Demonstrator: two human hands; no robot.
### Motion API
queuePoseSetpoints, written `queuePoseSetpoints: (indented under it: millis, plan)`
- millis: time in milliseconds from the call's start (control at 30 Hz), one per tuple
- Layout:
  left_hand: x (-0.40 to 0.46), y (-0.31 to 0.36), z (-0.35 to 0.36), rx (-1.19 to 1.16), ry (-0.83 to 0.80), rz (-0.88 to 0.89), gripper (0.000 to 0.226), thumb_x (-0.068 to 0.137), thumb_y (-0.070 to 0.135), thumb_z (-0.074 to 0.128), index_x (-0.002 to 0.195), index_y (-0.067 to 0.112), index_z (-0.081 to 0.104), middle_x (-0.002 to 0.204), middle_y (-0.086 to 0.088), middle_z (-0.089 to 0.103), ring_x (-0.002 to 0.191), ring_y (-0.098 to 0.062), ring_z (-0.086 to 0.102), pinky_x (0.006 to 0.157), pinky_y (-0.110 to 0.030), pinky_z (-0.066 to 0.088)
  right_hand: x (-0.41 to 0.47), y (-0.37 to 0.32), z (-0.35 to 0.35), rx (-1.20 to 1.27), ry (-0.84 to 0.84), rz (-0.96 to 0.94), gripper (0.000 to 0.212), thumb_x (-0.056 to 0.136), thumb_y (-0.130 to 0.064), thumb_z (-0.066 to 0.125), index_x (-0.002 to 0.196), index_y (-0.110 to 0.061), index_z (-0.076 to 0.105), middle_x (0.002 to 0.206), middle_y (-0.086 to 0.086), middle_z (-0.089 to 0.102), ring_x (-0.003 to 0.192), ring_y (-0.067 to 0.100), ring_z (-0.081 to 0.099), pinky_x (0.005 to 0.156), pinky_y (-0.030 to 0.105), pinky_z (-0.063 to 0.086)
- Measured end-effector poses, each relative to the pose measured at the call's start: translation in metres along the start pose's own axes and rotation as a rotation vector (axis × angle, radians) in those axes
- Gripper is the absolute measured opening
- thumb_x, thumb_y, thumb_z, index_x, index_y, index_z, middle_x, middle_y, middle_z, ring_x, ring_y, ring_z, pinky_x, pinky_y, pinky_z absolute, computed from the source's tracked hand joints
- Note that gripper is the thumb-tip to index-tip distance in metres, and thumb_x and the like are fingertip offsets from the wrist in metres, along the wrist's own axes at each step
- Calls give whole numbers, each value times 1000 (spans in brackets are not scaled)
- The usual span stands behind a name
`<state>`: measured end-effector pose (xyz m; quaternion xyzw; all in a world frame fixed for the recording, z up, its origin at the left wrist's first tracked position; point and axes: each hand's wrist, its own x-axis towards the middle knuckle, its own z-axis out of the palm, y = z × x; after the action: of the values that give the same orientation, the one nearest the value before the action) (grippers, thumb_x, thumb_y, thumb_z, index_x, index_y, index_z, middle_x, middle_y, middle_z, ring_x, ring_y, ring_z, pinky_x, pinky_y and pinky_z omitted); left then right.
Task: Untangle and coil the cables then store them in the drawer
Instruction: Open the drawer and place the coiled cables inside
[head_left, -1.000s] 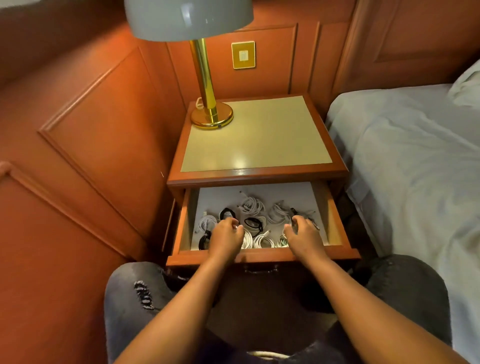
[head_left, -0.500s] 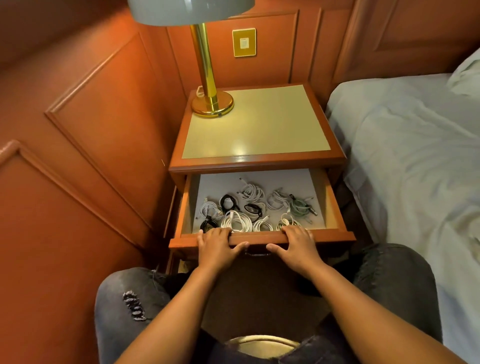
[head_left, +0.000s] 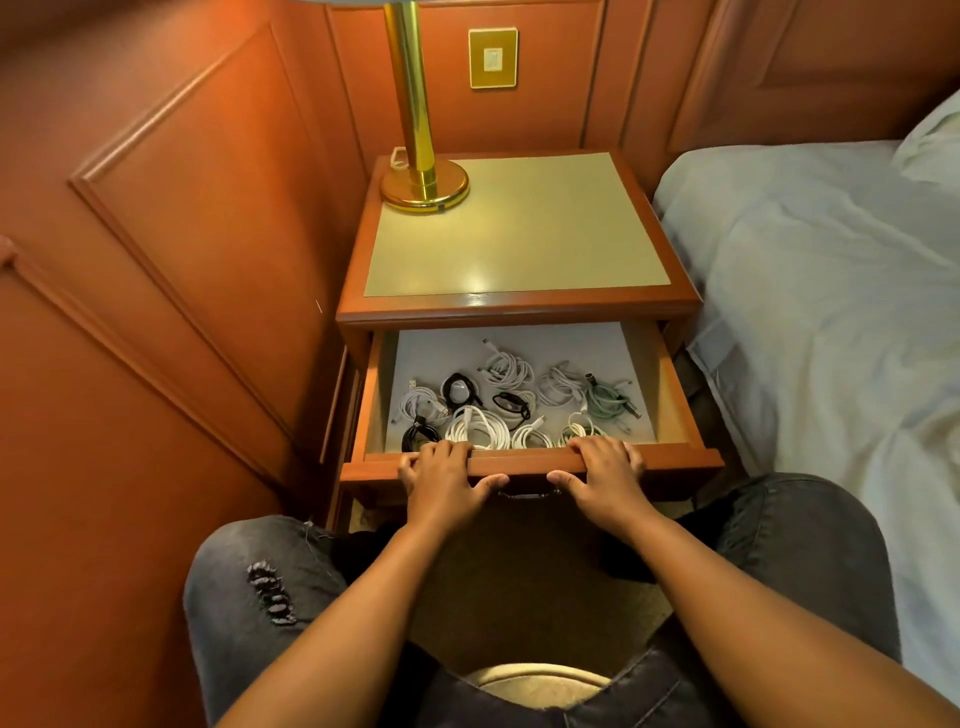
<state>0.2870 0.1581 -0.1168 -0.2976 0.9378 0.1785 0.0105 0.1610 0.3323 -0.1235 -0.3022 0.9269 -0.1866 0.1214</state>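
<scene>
While you sit facing the nightstand (head_left: 519, 306), with the bed (head_left: 831, 312) on your right and the wood panel wall (head_left: 182, 260) on your left, the drawer (head_left: 670, 395) stands pulled out toward your knees. Its long axis runs left to right, and its travel runs straight away from you, into the nightstand. This is the relation that matters: to shut it, I think you must push forward evenly.

On the far left corner of the nightstand top stands the brass lamp (head_left: 423, 176).

Inside the drawer the cables (head_left: 514, 405) lie in separate coils, white, black and one pale green, most of them gathered toward the front edge and the middle; the back part of the drawer floor is bare. No cable seems to hang over the front edge, but your fingers hide a small part of it.

Your left hand (head_left: 444, 483) grips the front edge left of the centre, fingers curled over the top and thumb below on the face. Your right hand (head_left: 605, 475) grips the same edge right of the centre in the same way. Both are about equally far from the small handle (head_left: 524, 493) between them, so neither hand is nearer. The storing looks finished; only closing seems to remain.
</scene>
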Motion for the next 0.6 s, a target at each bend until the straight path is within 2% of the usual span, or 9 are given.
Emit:
queuePoseSetpoints:
  millis: [433,600]
  plan:
    - [14,-1,-4,-18,26,16,59,86,67,48,129,26,50,131,6,51,127,-14,39,110,-42,15,14,0,-3,30,40,-38,53,91,-53,55,133,-21,50,137,-3,49,134,16,33,113,37,10]
    - [44,11,-9,-34,28,9,54,87,65,49,125,26,52,128,5,53,124,-16,40,108,-43,17,51,5,-20,2,-26,-40,52,91,-53,56,133,-22,51,138,-2,49,135,17,32,111,37,12]
